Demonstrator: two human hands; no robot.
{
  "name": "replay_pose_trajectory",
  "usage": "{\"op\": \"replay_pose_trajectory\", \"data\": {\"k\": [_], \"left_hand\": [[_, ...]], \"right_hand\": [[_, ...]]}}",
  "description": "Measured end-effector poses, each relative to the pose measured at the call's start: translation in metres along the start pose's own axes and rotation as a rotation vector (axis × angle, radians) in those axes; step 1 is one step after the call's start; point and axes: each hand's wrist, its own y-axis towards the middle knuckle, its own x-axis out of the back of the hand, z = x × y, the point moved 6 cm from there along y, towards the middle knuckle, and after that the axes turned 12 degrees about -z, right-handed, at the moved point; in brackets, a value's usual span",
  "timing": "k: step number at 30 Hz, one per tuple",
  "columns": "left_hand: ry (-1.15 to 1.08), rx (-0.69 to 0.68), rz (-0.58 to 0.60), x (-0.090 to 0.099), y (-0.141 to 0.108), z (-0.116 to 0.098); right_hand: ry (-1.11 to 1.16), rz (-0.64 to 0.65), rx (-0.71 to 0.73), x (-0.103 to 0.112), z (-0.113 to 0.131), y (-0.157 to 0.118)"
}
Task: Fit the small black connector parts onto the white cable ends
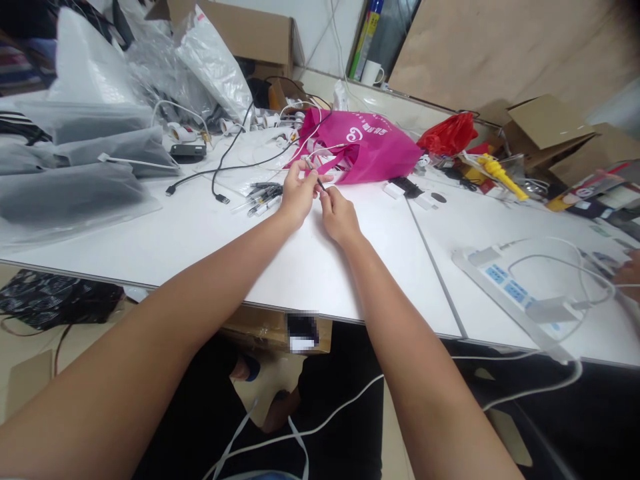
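Black slim piece (321, 185) in 2 grips: left hand (297, 196) and right hand (341, 216)

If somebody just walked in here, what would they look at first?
Probably the bright pink bag with white writing, lying on the white table just beyond the person's hands. Next might come the left hand and right hand, pinching a thin dark piece in the middle of the view. A shiny red plastic bag also stands out, to the right of the pink one.
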Motion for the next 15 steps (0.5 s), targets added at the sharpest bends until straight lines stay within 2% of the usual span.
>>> {"op": "replay_pose_trajectory", "data": {"k": [5,9,15], "left_hand": [[0.108,-0.078,0.056,-0.0058,-0.0076,-0.0019],[0.154,-0.167,0.040,-0.0064,-0.0084,-0.0036],[0.154,-0.225,0.007,-0.0028,-0.0062,-0.0065]], "right_hand": [[0.017,-0.016,0.009,-0.0021,-0.0035,0.0028],[0.035,-0.037,0.014,-0.0030,-0.0052,0.0037],[0.000,-0.019,0.004,-0.0029,-0.0042,0.0029]]}}
